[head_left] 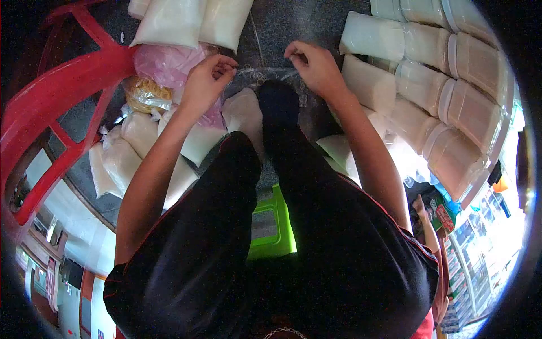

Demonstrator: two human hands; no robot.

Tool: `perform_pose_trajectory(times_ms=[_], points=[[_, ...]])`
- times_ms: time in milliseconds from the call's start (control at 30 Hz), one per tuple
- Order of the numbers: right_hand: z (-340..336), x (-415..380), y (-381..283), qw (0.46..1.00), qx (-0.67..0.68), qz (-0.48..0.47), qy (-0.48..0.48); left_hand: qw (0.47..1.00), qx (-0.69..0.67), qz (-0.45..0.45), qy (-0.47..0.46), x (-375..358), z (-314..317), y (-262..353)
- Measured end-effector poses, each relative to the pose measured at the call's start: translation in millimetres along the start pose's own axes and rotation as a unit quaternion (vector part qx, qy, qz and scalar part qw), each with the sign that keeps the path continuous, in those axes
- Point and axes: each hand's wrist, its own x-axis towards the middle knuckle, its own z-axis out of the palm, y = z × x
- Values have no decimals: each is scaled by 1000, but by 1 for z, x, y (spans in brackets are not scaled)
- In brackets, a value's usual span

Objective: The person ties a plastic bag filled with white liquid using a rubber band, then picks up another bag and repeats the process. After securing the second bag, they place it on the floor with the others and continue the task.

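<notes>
My left hand (210, 78) is raised over the floor with its fingers loosely bent, and nothing shows in it. Beside it lies a pink plastic bag (164, 63). My right hand (316, 66) hovers opposite, thumb and fingers curved with a gap between them, also with nothing visible inside. Between and below the hands, loose rubber bands (254, 75) lie around a clear plastic sheet (276, 72) on the dark floor. A bag of yellow rubber bands (148, 93) sits left of my left forearm. Near my feet stands a filled white bag (244, 110).
Filled white bags (169, 22) lie at the upper left, more (132, 135) below. Stacked packs with pale contents (420, 73) line the right side. A red plastic chair (73, 73) is at far left, a green stool (274, 226) between my legs. Another person's arm (428, 226) shows at right.
</notes>
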Motion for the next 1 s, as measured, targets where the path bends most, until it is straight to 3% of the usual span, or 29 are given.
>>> perform_pose_trajectory(times_ms=[67,267,700,933,1000], points=[[-6,0,0,997,-52,2,-59,1000,-24,-15,5,0,1,-2],[-2,-6,4,998,52,-17,-37,992,-122,-27,-1,0,2,7],[-18,-26,-4,1000,12,4,5,990,-136,-38,3,-2,12,35],[-29,-34,-43,985,154,64,-41,949,-304,-66,-48,-5,19,77],[-31,-34,-51,974,204,77,-55,953,-289,-66,-58,-6,20,88]])
